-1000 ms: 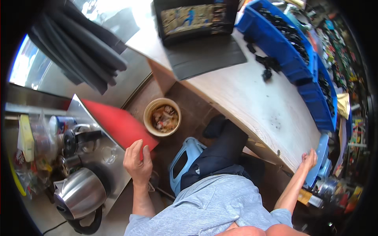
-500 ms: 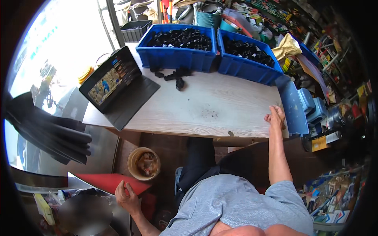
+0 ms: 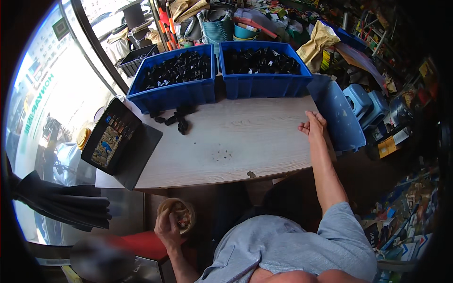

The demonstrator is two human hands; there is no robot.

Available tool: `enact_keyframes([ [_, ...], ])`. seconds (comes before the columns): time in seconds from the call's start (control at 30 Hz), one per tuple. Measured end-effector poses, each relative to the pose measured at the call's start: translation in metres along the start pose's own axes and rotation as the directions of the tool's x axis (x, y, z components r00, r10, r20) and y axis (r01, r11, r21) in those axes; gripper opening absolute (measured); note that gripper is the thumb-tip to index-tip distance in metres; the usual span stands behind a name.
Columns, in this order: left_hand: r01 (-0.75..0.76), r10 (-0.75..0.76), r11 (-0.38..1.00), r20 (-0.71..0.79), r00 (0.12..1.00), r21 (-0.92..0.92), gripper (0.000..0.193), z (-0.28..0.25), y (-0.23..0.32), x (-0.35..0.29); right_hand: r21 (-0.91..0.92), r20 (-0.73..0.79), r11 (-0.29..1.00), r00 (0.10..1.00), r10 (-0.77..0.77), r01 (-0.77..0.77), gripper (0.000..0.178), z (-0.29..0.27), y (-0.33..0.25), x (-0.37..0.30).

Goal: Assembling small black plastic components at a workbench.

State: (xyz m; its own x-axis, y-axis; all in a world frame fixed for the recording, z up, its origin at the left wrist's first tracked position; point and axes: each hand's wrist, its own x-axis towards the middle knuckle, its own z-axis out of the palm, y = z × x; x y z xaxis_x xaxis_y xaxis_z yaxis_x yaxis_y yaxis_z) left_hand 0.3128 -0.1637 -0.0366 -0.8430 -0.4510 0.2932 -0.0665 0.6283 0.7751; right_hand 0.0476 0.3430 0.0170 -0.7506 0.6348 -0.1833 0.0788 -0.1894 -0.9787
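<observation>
My left hand (image 3: 169,230) hangs beside the table, in front of the rim of a round tan bucket (image 3: 191,221) on the floor. Its fingers are loosely bent and apart, and nothing shows in them. Over the right end of the pale wooden table (image 3: 236,141) is my right hand (image 3: 313,124), thumb and fingers loosely curled and apart, with nothing visible in them. A small cluster of black parts (image 3: 181,123) lies on the table's far left. Behind it stand two blue bins (image 3: 177,98) (image 3: 264,87) heaped with small black pieces.
A tablet in a dark folding case (image 3: 111,139) stands at the table's left end. A lighter blue bin (image 3: 347,122) adjoins the right end. Something red (image 3: 146,243) lies near my left forearm. Dark cloth (image 3: 61,200) hangs at left; cluttered goods line the right.
The view has turned, so the table and bins sit lower and further left. My left hand has come up to the bucket. My right hand stays over the table's right end.
</observation>
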Motion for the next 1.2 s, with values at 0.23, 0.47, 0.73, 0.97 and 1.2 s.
enact_keyframes([
  [0.23,-0.445,0.457,0.883,0.061,0.887,-0.148,0.023,0.065,0.122,0.098,0.074,-0.03,0.996,0.999,-0.04,0.042,0.031,0.015,-0.001,0.055],
  [0.47,-0.691,0.718,0.693,0.106,0.688,-0.207,0.026,0.133,0.243,0.179,0.025,-0.121,0.998,0.991,-0.054,0.057,0.03,0.039,0.007,0.098],
  [0.73,-0.829,0.829,0.541,0.26,0.496,-0.144,0.042,0.275,0.34,0.256,-0.007,-0.22,0.997,0.972,-0.078,0.078,0.037,0.052,0.001,0.129],
  [0.97,-0.835,0.692,0.548,0.587,0.419,-0.05,0.072,0.39,0.387,0.291,-0.127,-0.207,0.99,0.975,-0.086,0.061,0.045,0.057,-0.008,0.115],
  [1.2,-0.846,0.558,0.534,0.755,0.345,-0.007,0.092,0.451,0.398,0.299,0.03,-0.156,0.998,0.987,-0.042,0.047,0.041,0.061,-0.011,0.107],
])
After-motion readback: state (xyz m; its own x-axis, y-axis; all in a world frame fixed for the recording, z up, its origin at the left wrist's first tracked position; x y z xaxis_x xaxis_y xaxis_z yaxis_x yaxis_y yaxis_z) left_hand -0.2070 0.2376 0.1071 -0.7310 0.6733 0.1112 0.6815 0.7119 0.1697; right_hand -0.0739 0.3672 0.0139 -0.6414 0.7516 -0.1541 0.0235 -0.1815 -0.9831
